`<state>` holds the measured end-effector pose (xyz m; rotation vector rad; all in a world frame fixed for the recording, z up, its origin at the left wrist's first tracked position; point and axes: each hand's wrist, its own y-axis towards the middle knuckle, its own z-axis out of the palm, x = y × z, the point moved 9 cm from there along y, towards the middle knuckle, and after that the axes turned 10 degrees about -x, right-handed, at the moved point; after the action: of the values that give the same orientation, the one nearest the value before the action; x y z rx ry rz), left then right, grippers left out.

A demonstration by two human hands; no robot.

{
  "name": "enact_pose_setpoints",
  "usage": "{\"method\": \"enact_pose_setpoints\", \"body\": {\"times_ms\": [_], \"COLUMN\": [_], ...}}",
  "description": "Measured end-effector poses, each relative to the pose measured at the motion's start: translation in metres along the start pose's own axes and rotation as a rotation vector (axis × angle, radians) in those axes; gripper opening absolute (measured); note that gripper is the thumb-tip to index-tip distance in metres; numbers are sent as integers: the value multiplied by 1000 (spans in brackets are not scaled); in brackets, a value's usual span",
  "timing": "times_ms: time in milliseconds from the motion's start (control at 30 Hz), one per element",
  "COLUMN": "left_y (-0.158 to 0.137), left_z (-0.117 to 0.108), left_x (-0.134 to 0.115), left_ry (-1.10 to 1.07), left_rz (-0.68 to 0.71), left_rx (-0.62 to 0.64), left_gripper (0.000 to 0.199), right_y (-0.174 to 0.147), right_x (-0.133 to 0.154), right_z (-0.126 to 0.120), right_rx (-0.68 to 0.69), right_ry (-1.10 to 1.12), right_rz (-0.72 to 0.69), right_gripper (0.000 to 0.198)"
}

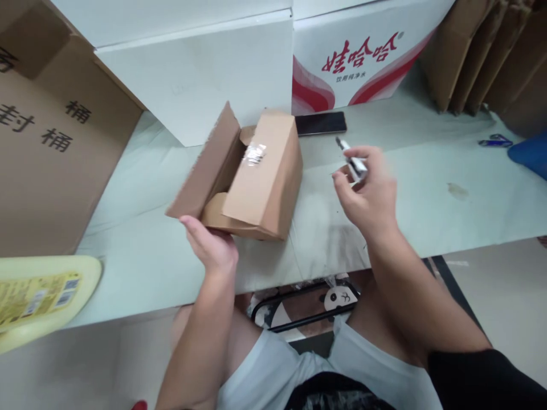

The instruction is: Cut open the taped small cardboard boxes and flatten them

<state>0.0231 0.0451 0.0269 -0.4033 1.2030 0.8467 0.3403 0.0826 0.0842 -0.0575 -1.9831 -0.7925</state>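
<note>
A small brown cardboard box (265,165) rests tilted on the table, one long flap raised on its left and another, with clear tape and a dark mark, lying over its top. My left hand (213,242) grips the near left corner of this box, thumb on the raised flap and fingers hidden beneath. To the right of the box, my right hand (370,188) is in the air, pinching a short white-and-black tool (355,165) with a narrow dark tip that points up and left. Its exact kind is hard to make out. The box's inside is mostly hidden.
Behind stand white cartons (205,74), one with red lettering, and a dark phone (322,123). A large brown carton (55,154) and a pale yellow bottle (43,296) are at left. Folded cardboard (470,57) and a blue object (532,155) are at right on the table (419,199).
</note>
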Motion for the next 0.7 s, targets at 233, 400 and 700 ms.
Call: {"method": "enact_pose_setpoints", "body": {"times_ms": [233,400,700], "left_y": [27,25,-5], "left_z": [-18,-9,-10], "left_x": [25,38,57], "left_ry": [-67,-142,-66], "left_rz": [-500,-721,-901], "left_rx": [-210,40,47], "left_gripper": [35,31,21], "right_y": [-14,-13,-32], "right_x": [-71,-72,-42], "right_z": [36,33,62], "right_rx": [443,415,503], "right_ry": [-535,-437,312], "right_rz": [168,129,83], "right_gripper": [60,65,61]}}
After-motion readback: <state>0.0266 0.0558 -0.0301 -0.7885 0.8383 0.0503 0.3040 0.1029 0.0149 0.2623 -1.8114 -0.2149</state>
